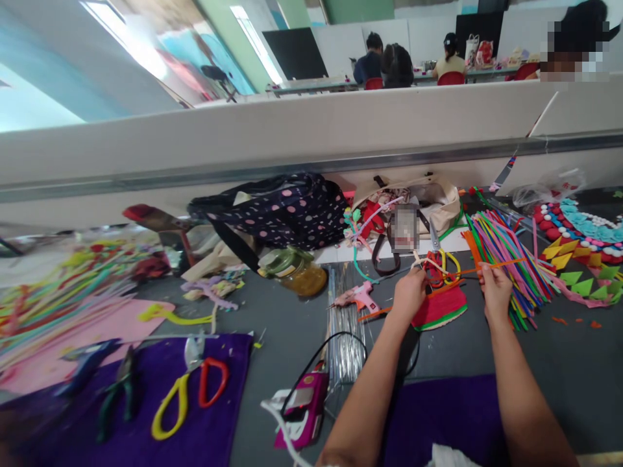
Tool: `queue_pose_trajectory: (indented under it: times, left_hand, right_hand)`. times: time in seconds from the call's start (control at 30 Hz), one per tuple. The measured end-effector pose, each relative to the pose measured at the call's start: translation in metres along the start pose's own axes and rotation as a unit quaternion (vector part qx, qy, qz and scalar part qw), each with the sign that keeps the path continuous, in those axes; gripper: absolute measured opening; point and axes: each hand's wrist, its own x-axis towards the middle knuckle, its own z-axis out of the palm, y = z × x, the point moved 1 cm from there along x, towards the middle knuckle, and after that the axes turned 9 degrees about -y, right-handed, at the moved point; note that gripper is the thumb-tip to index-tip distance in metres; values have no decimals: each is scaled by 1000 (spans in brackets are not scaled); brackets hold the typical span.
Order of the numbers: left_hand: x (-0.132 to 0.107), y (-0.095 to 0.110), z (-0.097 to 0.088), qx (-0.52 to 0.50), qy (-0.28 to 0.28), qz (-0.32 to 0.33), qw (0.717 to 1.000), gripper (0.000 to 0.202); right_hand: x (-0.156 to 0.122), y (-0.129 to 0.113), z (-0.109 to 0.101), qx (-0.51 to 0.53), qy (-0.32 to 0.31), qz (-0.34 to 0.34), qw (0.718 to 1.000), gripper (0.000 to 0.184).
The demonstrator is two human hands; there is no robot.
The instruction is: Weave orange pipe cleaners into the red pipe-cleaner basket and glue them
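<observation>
An orange pipe cleaner [513,263] stretches between my two hands, with one end sticking out past the right fingers. My left hand [410,293] is closed on it, fingers partly hidden from above. Thumb and fingertips of my right hand [495,288] pinch it farther right. Just below lies a red piece with a green edge [440,308], shaped like a watermelon slice. Behind the left hand are scissors with red and yellow handles [451,264]. A pink glue gun [359,297] rests to the left. Colourful pipe cleaners [518,256] are bunched beside my right hand.
Clear thin sticks [346,350] and a magenta-and-white device with cables [311,402] lie left of my arms. Farther left are more scissors [178,402] and pliers [119,389] on purple cloth [228,415]. A jar [304,275] and dotted bag [292,207] stand by the partition [243,139].
</observation>
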Motion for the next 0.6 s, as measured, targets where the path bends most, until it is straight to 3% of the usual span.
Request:
queue_pose_trajectory:
  times: [0.2, 0.4, 0.6]
  left_hand:
    - [3, 4, -3, -89, 55, 58, 993, 16]
    - [7, 4, 2, -131, 73, 74, 986, 15]
    - [1, 0, 1, -53, 56, 5, 997, 14]
  right_hand:
    - [1, -2, 1, -14, -37, -35, 999, 41]
    - [-5, -2, 13, -31, -206, -1, 978, 62]
    - [-1, 11, 11, -61, -192, 7, 979, 53]
